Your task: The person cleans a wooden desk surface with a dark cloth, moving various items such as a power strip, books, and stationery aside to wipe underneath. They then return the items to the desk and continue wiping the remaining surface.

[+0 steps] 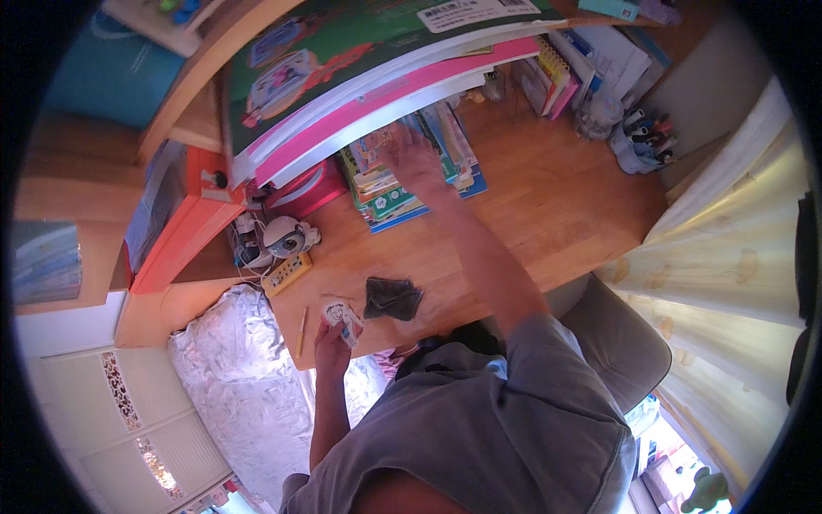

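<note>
My left hand (pixel 332 345) holds a small pale cutout with a drawn figure (pixel 350 326) over the desk's near left corner. With my arm stretched forward, my right hand (pixel 411 160) is over the top of a stack of books and papers (pixel 392 204), its fingers at a picture-covered item there; whether they grip it cannot be told. A dark folded cloth (pixel 392 299) lies on the wooden desk (pixel 526 218) between my arms. To the left of the cutout is a thin yellow stick-like tool (pixel 301 332).
A yellow power strip (pixel 287 274) and a white rounded device (pixel 287 238) stand at the desk's left edge. Large books (pixel 398 96) jut out on a shelf above. Farther right are a clear jar (pixel 598 115) and a pen holder (pixel 636 149). A grey chair (pixel 616 340) stands at the near right.
</note>
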Available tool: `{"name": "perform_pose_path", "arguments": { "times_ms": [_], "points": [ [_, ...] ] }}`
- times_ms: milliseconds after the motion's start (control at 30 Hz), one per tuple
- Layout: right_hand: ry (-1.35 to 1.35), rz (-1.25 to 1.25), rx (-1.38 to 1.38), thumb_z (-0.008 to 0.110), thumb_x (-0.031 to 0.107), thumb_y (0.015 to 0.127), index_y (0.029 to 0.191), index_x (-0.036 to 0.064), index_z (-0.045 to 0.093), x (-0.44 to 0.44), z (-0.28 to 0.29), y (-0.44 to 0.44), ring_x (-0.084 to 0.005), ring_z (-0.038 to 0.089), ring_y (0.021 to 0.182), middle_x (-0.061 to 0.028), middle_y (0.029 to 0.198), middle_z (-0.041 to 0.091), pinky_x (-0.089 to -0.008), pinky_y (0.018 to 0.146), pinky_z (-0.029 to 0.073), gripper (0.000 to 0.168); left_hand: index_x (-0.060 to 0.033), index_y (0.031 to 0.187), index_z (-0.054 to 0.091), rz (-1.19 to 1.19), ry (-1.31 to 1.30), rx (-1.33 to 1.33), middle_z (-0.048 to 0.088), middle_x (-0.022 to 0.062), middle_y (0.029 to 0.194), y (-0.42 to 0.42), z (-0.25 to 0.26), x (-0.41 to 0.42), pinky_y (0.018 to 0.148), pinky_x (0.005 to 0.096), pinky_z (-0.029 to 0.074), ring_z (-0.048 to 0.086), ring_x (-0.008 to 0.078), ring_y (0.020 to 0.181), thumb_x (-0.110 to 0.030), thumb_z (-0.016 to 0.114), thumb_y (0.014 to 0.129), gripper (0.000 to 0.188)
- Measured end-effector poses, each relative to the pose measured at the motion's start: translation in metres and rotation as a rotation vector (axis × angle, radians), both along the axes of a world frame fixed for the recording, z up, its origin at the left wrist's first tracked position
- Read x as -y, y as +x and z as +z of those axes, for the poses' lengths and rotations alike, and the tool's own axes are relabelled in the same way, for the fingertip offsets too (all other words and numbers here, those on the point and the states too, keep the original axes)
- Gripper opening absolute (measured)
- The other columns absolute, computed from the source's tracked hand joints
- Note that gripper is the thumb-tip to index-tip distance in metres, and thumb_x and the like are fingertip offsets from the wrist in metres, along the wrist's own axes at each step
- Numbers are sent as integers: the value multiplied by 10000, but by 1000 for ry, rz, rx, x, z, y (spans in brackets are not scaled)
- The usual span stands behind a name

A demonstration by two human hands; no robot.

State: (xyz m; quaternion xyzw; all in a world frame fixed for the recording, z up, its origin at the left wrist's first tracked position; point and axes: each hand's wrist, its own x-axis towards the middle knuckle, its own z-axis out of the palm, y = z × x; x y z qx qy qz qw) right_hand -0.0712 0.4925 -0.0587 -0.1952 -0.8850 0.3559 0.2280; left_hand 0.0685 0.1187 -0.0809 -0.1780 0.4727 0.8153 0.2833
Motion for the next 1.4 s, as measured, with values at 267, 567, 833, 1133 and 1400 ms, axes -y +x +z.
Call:
{"name": "perform_pose_path", "arguments": {
  "times_ms": [267,567,833,1133,1400],
  "points": [
    [-35,118,160,619,506,782,1274,-4,410,-9,-13,-21,-400,481,1166,-235,1217,521,-471,975,404,739,-43,1283,470,33,54,-8,554,135,1237,6,-18,23,907,459,507,568,278,1101,36,458,894,397],
    [-288,140,202,815,428,578,1182,-42,550,-42,-38,-53,-302,622,997,-198,1083,640,-348,876,465,810,-43,1258,475,58,159,-35,571,118,1176,34,-35,74,872,441,524,582,255,1058,22,455,905,359],
    [-244,112,357,833,457,571,1089,-26,639,-44,-30,-53,-237,636,897,-134,1018,674,-320,822,469,734,-48,1278,454,177,180,-24,569,118,1183,63,-43,126,880,429,528,579,257,1076,25,449,908,377],
    [-716,222,351,802,317,682,1079,-9,632,-26,23,-31,-204,631,873,-114,981,647,-323,722,501,541,-43,1256,462,206,159,-31,576,97,1157,68,-40,147,850,404,528,602,241,1010,2,458,911,348],
    [-1241,366,82,663,153,811,1112,6,599,-25,16,-8,-186,640,908,-74,1014,636,-297,753,522,340,-33,1275,453,197,176,-88,561,121,1198,38,-29,110,882,390,516,578,244,1068,1,453,914,362]
  ]
}}
